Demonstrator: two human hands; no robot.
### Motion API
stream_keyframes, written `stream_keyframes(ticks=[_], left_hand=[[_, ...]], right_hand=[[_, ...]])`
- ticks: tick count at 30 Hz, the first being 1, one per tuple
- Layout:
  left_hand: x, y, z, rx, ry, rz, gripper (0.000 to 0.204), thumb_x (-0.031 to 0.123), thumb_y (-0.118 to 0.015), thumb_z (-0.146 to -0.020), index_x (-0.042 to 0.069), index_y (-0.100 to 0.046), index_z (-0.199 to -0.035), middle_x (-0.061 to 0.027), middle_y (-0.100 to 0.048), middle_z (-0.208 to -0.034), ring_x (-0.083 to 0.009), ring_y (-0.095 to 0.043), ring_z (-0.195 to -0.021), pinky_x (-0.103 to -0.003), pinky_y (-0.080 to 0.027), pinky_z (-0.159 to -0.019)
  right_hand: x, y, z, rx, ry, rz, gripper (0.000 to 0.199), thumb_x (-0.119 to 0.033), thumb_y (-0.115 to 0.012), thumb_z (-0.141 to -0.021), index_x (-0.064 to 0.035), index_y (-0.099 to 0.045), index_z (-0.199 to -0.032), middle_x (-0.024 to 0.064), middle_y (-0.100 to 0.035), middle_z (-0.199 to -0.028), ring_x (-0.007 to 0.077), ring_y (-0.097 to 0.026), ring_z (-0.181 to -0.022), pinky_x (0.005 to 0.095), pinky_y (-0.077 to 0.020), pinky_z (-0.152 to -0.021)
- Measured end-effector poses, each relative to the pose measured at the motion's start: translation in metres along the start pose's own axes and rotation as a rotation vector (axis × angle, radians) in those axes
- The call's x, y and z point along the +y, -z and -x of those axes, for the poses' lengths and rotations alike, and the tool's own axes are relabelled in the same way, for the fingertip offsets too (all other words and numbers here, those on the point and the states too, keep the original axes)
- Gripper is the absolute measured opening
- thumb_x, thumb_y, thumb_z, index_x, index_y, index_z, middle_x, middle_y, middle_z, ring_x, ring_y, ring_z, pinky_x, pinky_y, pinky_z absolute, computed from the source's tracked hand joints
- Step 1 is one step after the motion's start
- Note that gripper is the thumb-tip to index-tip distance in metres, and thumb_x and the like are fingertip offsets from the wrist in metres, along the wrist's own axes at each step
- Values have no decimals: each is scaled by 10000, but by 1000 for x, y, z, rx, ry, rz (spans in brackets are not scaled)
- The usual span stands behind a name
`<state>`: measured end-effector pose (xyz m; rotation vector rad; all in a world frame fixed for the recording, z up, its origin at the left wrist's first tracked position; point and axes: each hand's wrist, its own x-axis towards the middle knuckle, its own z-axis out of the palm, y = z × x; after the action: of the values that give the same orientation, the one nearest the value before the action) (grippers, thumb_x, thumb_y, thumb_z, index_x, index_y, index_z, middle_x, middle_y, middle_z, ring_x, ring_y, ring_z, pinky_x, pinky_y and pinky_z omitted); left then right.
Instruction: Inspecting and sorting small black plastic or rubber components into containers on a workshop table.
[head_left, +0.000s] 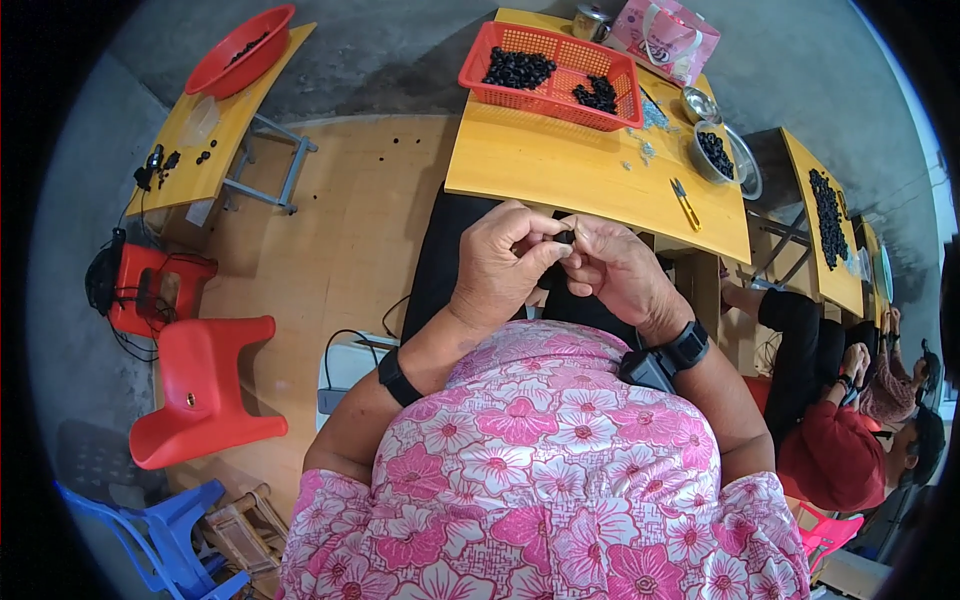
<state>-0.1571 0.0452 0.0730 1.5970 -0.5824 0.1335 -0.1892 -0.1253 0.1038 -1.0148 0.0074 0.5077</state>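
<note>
Just off the near edge of the yellow table (540, 165), a small black round piece (565, 237) sits between my two hands. My left hand (508, 255) pinches it with thumb and forefinger. From the other side, the fingertips of my right hand (618, 262) close against the same piece; whether they also hold something smaller is too small to tell. On the tabletop ahead, a red plastic basket (553, 108) carries two heaps of similar black pieces (520, 69). A clear bowl (735, 174) at the right holds more of them. Yellow-handled snips (686, 204) lie near the right edge.
Tiny clear bits (648, 150) are scattered beside the basket. A metal bowl (699, 104) and pink bag (664, 38) stand at the back. Co-workers sit at right, one in a red top (838, 450). A red chair (205, 395) and side table (225, 130) are at left.
</note>
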Motion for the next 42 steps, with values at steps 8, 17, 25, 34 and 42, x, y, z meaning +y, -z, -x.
stream_keyframes(ticks=[8,17,25,34,42], left_hand=[[2,-1,2,8,-34,-2,150,-17,-723,-718,16,-650,-846,-2,-527,-742,-82,-505,-654,-225,-432,-583],[0,-4,-1,39,5,57,163,-22,-728,-712,24,-662,-854,-4,-530,-731,-71,-510,-633,-213,-428,-558],[1,-3,1,26,-15,32,162,-8,-734,-717,22,-653,-855,-3,-519,-733,-81,-497,-649,-217,-424,-576],[-2,-2,1,40,-70,-82,174,-25,-729,-685,33,-666,-836,-24,-560,-711,-97,-555,-604,-236,-449,-539],[-7,-3,-1,-11,-58,-43,201,-13,-714,-742,20,-645,-928,-4,-544,-760,-73,-535,-681,-205,-452,-602]], right_hand=[[6,1,2,4,0,-64,196,-267,-552,-938,-71,-543,-926,-26,-489,-723,72,-358,-563,229,-331,-538],[4,5,-2,23,-5,-105,204,-270,-577,-928,-67,-556,-922,-16,-530,-727,90,-449,-593,253,-399,-565],[8,8,-1,31,-18,-128,190,-248,-586,-921,-61,-566,-948,-15,-537,-724,84,-439,-583,257,-404,-571],[17,5,-4,93,7,-178,205,-238,-551,-936,-41,-564,-988,-28,-479,-701,72,-385,-567,248,-389,-578],[18,10,-7,18,79,-119,266,-275,-542,-941,-28,-559,-1041,-48,-396,-693,67,-346,-574,233,-369,-576]])
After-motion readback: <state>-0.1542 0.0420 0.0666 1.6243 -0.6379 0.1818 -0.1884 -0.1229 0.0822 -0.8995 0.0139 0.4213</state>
